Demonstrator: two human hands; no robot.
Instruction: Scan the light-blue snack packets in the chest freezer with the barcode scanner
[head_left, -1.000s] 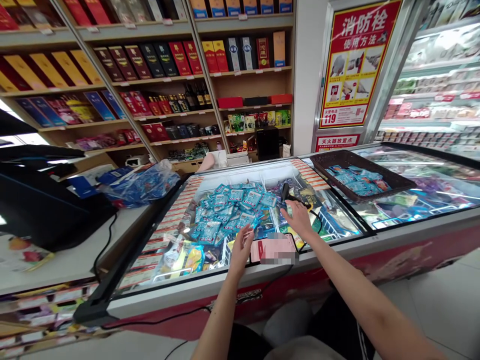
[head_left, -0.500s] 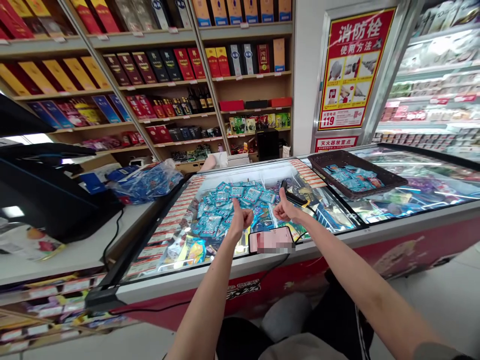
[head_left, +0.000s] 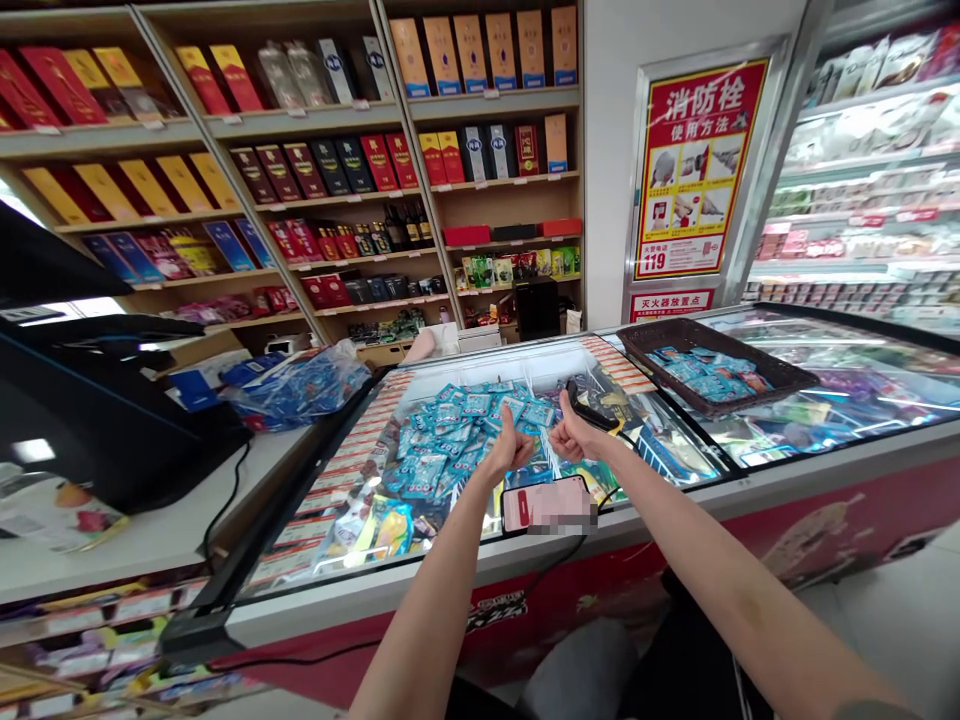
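Observation:
My left hand [head_left: 511, 447] is a fist with the thumb pointing up, held over the glass top of a chest freezer [head_left: 330, 600]. Close to its right, my right hand [head_left: 576, 434] makes the same thumbs-up fist. Nothing shows in either hand, and a small gap parts them. Behind and left of them lies a heap of small blue packets [head_left: 431, 460] on the glass. A phone [head_left: 544, 503] with a lit screen, partly blurred, rests at the near edge below my hands. A black handheld device [head_left: 595, 412] with a cable lies just beyond my right hand.
A dark brown basket [head_left: 637, 350] holding more blue packets stands on the freezer to the right. On the left counter are a black screen unit [head_left: 82, 400] and a plastic bag of blue packets [head_left: 300, 385]. Shelves of boxed bottles [head_left: 315, 170] line the back.
My left hand has moved right, nearer to my right hand. Both keep their thumbs up. The view has tilted up slightly, so the scene sits lower.

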